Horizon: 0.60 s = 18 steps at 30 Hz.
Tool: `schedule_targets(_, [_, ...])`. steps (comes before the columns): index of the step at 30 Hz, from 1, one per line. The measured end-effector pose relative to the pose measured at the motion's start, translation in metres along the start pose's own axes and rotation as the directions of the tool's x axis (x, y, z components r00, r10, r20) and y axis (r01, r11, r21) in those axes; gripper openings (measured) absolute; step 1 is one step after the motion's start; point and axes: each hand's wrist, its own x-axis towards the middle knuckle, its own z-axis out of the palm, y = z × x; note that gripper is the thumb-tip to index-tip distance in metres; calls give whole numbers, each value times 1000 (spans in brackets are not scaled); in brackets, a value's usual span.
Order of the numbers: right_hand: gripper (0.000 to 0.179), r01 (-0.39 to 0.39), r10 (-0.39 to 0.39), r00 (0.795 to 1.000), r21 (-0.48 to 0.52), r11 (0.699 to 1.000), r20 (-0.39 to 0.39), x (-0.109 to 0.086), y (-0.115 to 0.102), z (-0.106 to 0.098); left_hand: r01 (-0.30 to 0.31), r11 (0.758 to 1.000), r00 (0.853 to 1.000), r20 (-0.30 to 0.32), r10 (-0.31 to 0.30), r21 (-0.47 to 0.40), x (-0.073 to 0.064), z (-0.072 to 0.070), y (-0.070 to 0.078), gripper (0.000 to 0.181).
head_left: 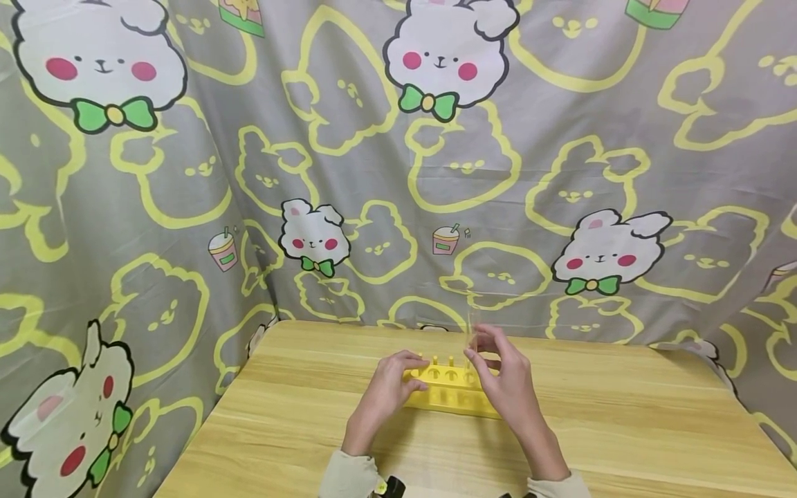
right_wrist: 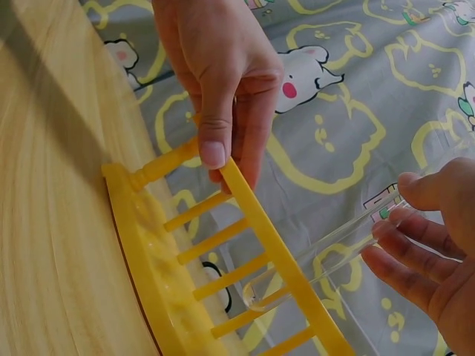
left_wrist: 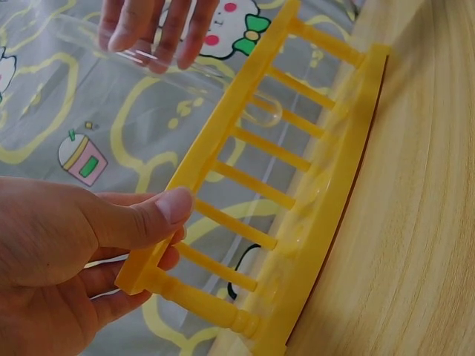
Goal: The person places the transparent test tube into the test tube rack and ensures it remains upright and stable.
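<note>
A yellow test tube rack [head_left: 445,406] stands on the wooden table, with a row of round holes in its top bar and short pegs behind them. My left hand [head_left: 387,384] grips the left end of that top bar, thumb on the near side and fingers behind. Between thumb and fingers, my right hand [head_left: 512,380] holds a clear test tube [head_left: 471,325]. In the right wrist view the tube [right_wrist: 338,248] passes through the top bar. Its rounded bottom [left_wrist: 266,111] shows below the bar in the left wrist view, above the rack's base [left_wrist: 338,193].
The wooden table [head_left: 299,401] reaches out to both sides of the rack. Behind it and at the sides hangs a grey curtain [head_left: 386,173] printed with rabbits and yellow outlines. Light sleeves [head_left: 351,476] cover the forearms.
</note>
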Motion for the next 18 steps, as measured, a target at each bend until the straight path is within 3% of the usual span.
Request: schedule_targets(18, [44, -24, 24, 1000, -1, 1000, 20, -4, 4, 3, 8, 1000, 1000, 6, -7, -20, 0, -1, -1, 35])
